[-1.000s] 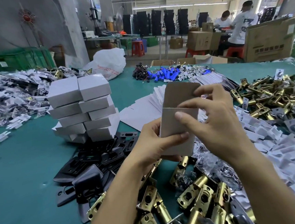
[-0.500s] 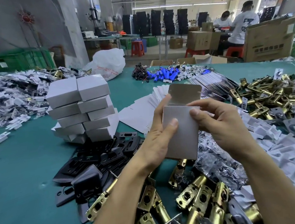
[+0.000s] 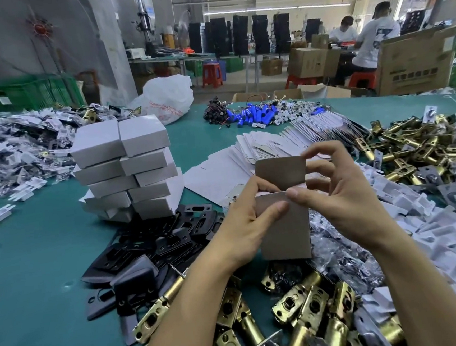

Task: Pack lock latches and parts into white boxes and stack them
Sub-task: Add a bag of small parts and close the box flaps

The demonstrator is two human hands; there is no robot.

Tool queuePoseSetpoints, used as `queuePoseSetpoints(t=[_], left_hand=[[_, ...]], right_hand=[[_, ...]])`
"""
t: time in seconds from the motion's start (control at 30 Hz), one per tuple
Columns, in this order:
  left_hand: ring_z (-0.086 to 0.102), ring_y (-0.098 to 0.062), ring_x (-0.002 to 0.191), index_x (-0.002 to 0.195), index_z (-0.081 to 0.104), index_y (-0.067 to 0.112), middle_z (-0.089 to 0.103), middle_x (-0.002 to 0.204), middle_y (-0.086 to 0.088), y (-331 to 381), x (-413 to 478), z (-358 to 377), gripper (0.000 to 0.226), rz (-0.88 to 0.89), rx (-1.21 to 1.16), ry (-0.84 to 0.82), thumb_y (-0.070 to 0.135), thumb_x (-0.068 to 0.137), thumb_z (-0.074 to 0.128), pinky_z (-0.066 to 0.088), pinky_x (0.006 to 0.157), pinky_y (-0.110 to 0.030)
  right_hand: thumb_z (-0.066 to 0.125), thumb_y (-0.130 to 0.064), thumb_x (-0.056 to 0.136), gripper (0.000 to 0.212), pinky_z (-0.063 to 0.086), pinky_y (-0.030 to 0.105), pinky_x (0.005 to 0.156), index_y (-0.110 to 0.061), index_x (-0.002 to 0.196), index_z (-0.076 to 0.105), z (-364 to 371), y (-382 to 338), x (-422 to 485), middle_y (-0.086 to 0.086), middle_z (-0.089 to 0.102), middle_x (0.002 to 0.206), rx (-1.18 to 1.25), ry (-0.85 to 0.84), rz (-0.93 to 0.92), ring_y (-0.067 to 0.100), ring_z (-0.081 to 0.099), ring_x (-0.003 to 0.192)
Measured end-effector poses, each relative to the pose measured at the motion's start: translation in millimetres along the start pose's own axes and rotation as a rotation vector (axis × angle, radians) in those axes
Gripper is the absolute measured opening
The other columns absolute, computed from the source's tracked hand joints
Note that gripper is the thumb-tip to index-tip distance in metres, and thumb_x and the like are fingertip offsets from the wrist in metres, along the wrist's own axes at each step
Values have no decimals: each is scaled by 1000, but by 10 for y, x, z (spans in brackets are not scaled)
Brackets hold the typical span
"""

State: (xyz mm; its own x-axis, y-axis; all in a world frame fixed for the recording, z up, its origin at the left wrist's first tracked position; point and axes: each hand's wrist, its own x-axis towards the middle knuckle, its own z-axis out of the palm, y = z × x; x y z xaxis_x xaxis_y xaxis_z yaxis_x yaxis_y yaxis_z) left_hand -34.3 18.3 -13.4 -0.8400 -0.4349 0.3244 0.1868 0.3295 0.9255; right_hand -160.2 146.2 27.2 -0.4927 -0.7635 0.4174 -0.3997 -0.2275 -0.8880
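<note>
I hold a small white box upright above the table, its top flap standing open. My left hand grips the box's left side, thumb across the front. My right hand pinches the box's upper right edge with thumb and fingers, the index finger touching the flap's corner. Brass lock latches lie heaped below my hands. Black strike plates are piled at the left. A stack of closed white boxes stands beyond them.
Flat unfolded box blanks fan out behind my hands. White plastic inserts and more brass latches cover the right side. Bagged parts fill the far left, blue cylinders the far middle. Two people sit at the back right.
The box has turned slightly and its top is opening up. My left fingers moved into the top opening and my right hand shifted up to the flap's corner.
</note>
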Motion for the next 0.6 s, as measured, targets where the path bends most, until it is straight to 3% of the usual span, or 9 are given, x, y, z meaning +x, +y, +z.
queuePoseSetpoints(t=[0.1,0.2,0.27,0.33,0.4,0.5,0.6], left_hand=[[59,-4,84,102,54,46,65,92,18,18,-8,-11,31,-53,60,-25,66,95,32,48,73,-24],[65,-1,98,116,58,45,69,108,16,55,-18,-19,43,-87,-26,-44,60,102,20,52,75,-15],[61,-7,110,123,62,34,68,117,8,76,8,-5,36,-17,4,20,41,108,30,51,90,-25],[62,-16,111,118,65,27,66,119,-5,87,24,8,23,46,5,117,26,107,44,50,99,-40],[69,-19,95,106,66,28,69,113,-5,84,31,9,17,69,-83,200,14,101,58,57,87,-46],[73,-19,76,83,63,34,74,98,1,78,41,-33,28,92,-169,312,8,89,73,58,65,-34],[75,-17,81,76,70,30,77,90,1,50,47,-64,24,107,-184,351,9,80,81,58,70,-30]], right_hand=[[77,-11,79,54,57,41,77,-42,111,47,15,-14,-7,4,67,99,49,5,-1,27,65,78],[74,-34,75,41,58,51,82,-42,112,60,15,-32,-4,-3,69,103,-25,-8,2,28,68,92],[76,-34,73,32,57,55,83,-39,103,66,21,-45,-1,1,70,101,-52,-2,-20,29,69,93],[80,-33,68,29,58,52,84,-33,95,69,14,-45,0,8,69,100,-50,1,-45,26,70,95],[81,-33,64,30,59,44,85,-28,91,70,7,-41,3,7,72,100,-20,-2,-42,20,71,99],[76,-34,70,20,58,32,76,-22,86,73,12,-50,16,6,74,96,9,-1,-26,17,71,90],[72,-27,76,18,57,24,71,-18,91,72,39,-66,24,6,74,89,-48,37,-37,17,71,83]])
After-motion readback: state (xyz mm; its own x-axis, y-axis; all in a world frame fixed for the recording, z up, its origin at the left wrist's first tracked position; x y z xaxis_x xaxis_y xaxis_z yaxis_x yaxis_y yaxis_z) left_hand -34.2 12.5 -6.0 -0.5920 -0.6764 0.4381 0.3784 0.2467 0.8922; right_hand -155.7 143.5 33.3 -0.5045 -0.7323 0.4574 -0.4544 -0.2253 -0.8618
